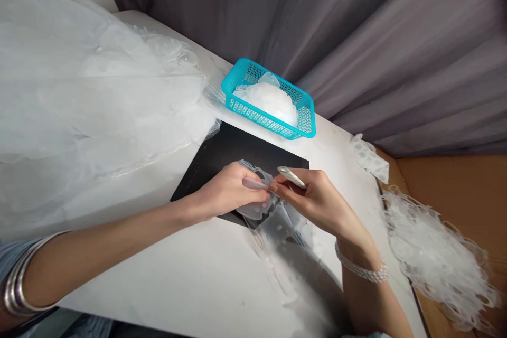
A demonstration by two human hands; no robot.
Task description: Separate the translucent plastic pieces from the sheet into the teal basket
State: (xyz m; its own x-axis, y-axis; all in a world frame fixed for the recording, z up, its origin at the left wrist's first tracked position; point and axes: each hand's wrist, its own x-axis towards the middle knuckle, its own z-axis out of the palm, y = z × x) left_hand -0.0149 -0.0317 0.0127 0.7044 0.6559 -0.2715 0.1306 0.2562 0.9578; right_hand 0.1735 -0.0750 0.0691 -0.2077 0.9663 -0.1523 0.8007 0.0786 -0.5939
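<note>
My left hand (233,187) is closed on a thin, translucent white piece (253,211) with a wavy edge. At its right, my right hand (317,195) has its fingers wrapped round a slim, pale silvery tool (292,176), like a pen; its working tip is hidden. The right fingertips meet the translucent piece beside my left thumb. Both hands are over a black mat (229,148). Below them, a see-through sheet (279,227) with small cut-out shapes hangs down over the mat's near edge onto the white table.
A turquoise basket (253,114) holding white translucent pieces stands behind the mat. To the left lies a large heap of translucent material (99,90). Tangled offcuts (435,259) fill a cardboard box (455,185) at the right, and a scrap (370,158) lies near the table edge.
</note>
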